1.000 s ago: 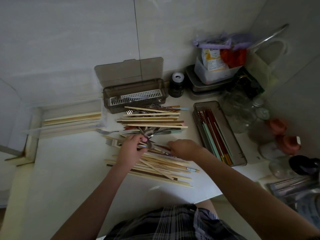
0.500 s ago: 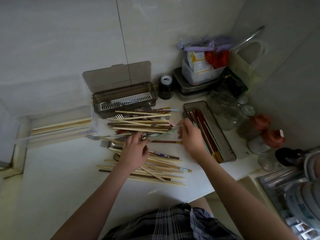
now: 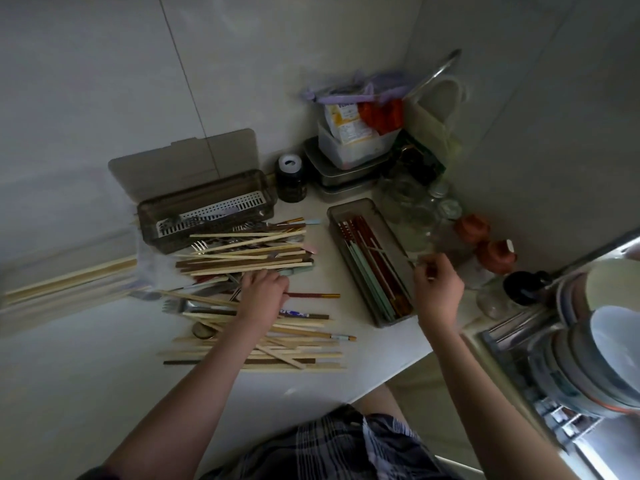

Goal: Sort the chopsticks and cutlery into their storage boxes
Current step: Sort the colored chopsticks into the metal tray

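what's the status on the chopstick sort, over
Left hand on the chopstick pile, grip unclear. Right hand over the open tray, fingers curled, maybe pinching something thin. Tray part filled; most of pile unsorted. Nothing blocking.

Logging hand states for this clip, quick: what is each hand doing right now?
Left hand: fingers curled down into the chopstick and cutlery pile; what it grips cannot be told.
Right hand: curled beside the colored-chopstick box; held item unclear.

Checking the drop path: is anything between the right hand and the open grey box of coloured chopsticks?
Nothing visible: the right hand hovers at the open grey box near its right rim, lidless, chopsticks lying flat inside.
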Demonstrator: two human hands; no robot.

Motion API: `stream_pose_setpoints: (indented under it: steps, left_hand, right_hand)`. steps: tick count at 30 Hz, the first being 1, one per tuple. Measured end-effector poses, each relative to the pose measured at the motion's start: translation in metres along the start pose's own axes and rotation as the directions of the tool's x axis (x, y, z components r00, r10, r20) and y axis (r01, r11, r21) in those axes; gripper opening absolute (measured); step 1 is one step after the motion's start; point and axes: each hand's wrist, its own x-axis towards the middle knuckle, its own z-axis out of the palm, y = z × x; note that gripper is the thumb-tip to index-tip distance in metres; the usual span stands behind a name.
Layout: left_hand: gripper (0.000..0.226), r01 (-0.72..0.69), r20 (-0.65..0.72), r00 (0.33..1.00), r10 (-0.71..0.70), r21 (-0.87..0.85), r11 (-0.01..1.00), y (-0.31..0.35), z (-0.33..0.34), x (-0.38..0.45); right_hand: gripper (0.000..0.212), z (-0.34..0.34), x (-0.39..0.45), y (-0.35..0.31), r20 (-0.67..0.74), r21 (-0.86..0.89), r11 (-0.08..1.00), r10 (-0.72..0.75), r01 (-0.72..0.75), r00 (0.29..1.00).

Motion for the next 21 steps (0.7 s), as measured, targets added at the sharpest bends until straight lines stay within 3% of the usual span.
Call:
stream_pose_setpoints:
  steps: [5, 8, 11, 15, 21]
  left_hand:
    - [0.022, -0.089, 0.070, 0.994, 0.082, 0.098, 0.991, 0.006, 0.003, 0.005]
    - [0.018, -0.108, -0.039, 0.993, 0.109, 0.040, 0.993, 0.013, 0.001, 0.003]
    - [0.007, -0.227, -0.152, 0.961, 0.231, 0.039, 0.973, 0.025, -0.005, 0.000]
    - [0.038, -0.306, -0.279, 0.912, 0.300, 0.022, 0.952, 0.036, -0.008, -0.002]
    - [0.039, -0.375, -0.392, 0.853, 0.344, -0.002, 0.927, 0.032, -0.005, -0.008]
  right_hand:
    - [0.026, 0.008, -0.008, 0.014, 0.291, -0.251, 0.960, -0.046, 0.123, 0.956]
    - [0.028, 0.012, -0.012, 0.002, 0.311, -0.278, 0.939, -0.109, 0.200, 0.944]
    - [0.031, 0.016, -0.021, -0.019, 0.317, -0.201, 0.938, -0.209, 0.281, 0.925]
    - [0.043, 0.026, -0.036, -0.042, 0.514, -0.124, 0.881, -0.336, 0.456, 0.789]
    - [0.035, 0.031, -0.034, -0.044, 0.730, -0.253, 0.702, -0.312, 0.665, 0.608]
